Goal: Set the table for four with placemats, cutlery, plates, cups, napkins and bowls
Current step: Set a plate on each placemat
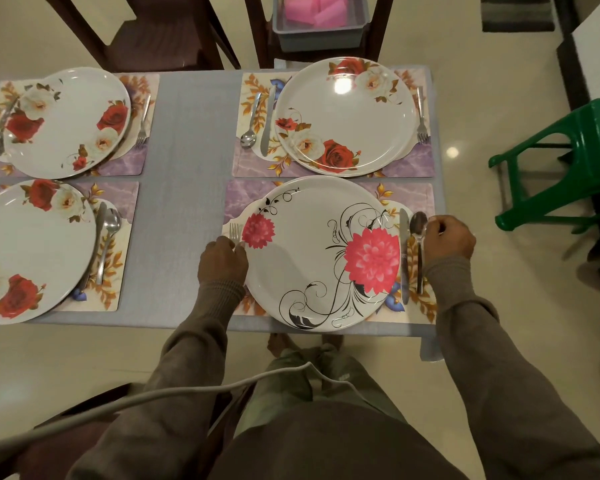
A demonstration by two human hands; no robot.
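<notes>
Looking down from the head camera, the near-right setting is being squared up: the left hand (222, 259) is laid over the handle of the fork (234, 232), fingers curled at the rim of the pink-flowered plate (312, 252), though whether the handle is truly gripped cannot be told, since only the tines are seen. The right hand (449, 237) is loosely closed just beside the bowl of the spoon (419, 225); contact looks likely, a firm pinch is not shown. A knife (404, 254) is laid between spoon and plate, all on the near placemat (420, 195), whose right edge sits close to the end of the worktop (184, 188). Three other plates with cutlery are already set on their mats. Risk is judged here: the spoon could be nudged toward that nearby edge and dropped to the floor, and the smooth plate could be slid off centre if the left fingers are pushed against its rim. Cups, napkins and bowls are not seen on the worktop; pink items are held in a grey bin (319, 32) on the far chair, well apart, so a long reach over the plates may be needed.
</notes>
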